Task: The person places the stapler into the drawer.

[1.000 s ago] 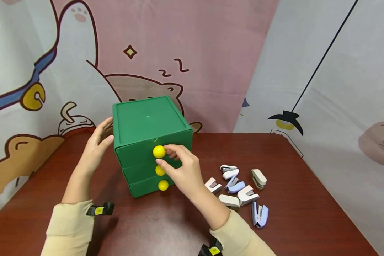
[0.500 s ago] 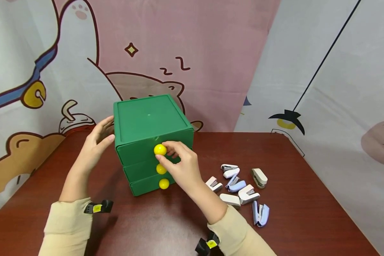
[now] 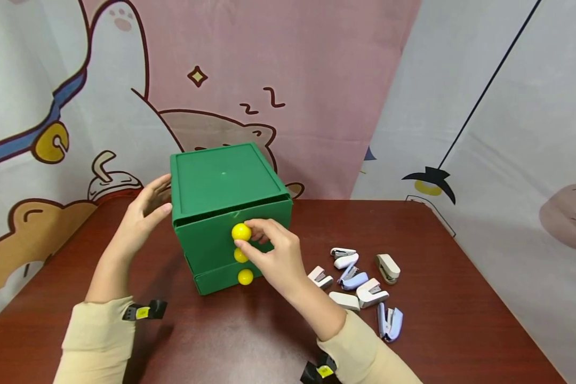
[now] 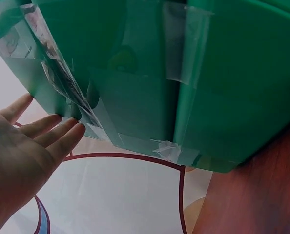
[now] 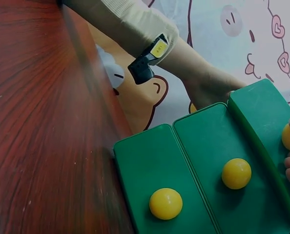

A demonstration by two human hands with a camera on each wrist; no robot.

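Note:
A green chest of three small drawers stands on the table, each drawer front bearing a round yellow knob. My right hand pinches the top knob between thumb and fingers. That top drawer stands slightly out, with a dark gap under the chest's lid. The middle knob and bottom knob are untouched, their drawers closed. Against the chest's left side, my left hand rests with straight fingers. In the left wrist view its fingertips meet the green wall, which has clear tape across it.
To the right of the chest lie several small staplers, among them a white one, a blue one and a pink-and-white one. A dark red wooden table runs under everything. A cartoon-print curtain hangs behind.
The top drawer has come out a little toward me, opening a gap beneath the lid. My right hand has moved with its knob. The left hand stays at the chest's side.

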